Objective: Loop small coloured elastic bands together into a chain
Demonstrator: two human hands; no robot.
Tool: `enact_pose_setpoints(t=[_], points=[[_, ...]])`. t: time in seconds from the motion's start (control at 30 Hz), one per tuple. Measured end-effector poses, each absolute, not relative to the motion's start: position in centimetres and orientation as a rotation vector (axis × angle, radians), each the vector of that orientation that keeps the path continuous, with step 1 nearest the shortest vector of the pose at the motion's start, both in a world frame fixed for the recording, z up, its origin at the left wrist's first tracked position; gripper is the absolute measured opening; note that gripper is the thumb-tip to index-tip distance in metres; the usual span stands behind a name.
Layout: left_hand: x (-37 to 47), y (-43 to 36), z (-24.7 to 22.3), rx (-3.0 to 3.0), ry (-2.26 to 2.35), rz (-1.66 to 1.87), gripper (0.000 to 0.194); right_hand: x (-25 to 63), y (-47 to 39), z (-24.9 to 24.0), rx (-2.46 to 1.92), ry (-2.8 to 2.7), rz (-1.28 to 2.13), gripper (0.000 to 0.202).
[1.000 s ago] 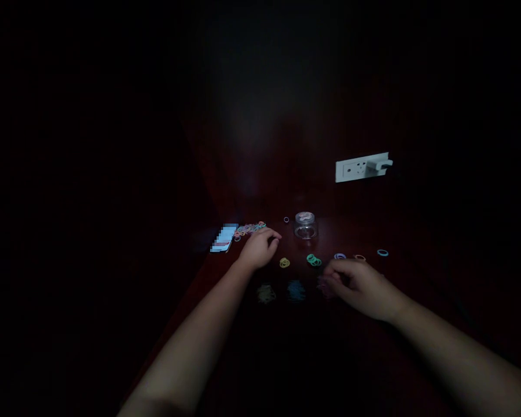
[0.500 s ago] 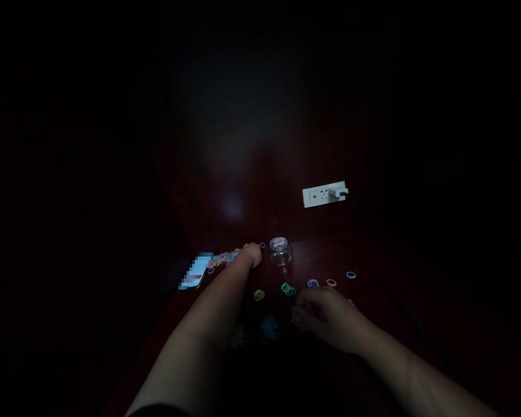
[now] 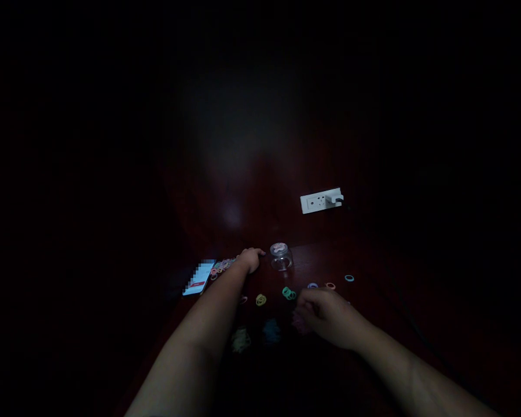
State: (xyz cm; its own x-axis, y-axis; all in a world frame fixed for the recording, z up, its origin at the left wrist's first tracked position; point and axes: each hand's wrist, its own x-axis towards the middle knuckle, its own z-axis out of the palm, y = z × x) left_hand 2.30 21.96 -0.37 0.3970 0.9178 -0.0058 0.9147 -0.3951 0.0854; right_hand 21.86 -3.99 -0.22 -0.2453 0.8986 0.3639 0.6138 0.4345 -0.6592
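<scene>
My left hand (image 3: 250, 259) reaches to the back of the table, over the right end of a heap of mixed pastel hair ties (image 3: 223, 266). One finger stretches right, towards the clear lidded jar (image 3: 281, 258), without touching it. My right hand (image 3: 327, 313) is curled with fingertips down at a pile of pink hair ties (image 3: 301, 323); what its fingers hold is hidden. Loose piles lie between my arms: green hair ties (image 3: 289, 293), yellow hair ties (image 3: 261, 300), blue hair ties (image 3: 271, 330) and pale cream hair ties (image 3: 241, 340).
A lit phone (image 3: 198, 278) lies left of the mixed heap. Behind my right hand are a purple hair tie (image 3: 313, 285), an orange hair tie (image 3: 330, 286) and a light blue hair tie (image 3: 349, 278). A wall socket (image 3: 321, 201) holds a plug. The surroundings are very dark.
On my left hand a finger now stretches out to the right, where a small ring showed before. My right hand stays by the pink pile. The view has shifted slightly.
</scene>
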Motion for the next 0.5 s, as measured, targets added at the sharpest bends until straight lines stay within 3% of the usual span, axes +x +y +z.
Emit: enact_pose_setpoints(t=[0.13,0.5], points=[[3.4,21.9,-0.8,2.548,1.679,0.03,0.055,21.8,-3.9,-0.5,-1.281,-1.955,0.544,0.018],[1.6,18.4,1.5,2.481,1.544,0.424,0.027,21.9,-3.6,-0.6,-1.278,-1.966,0.527,0.017]])
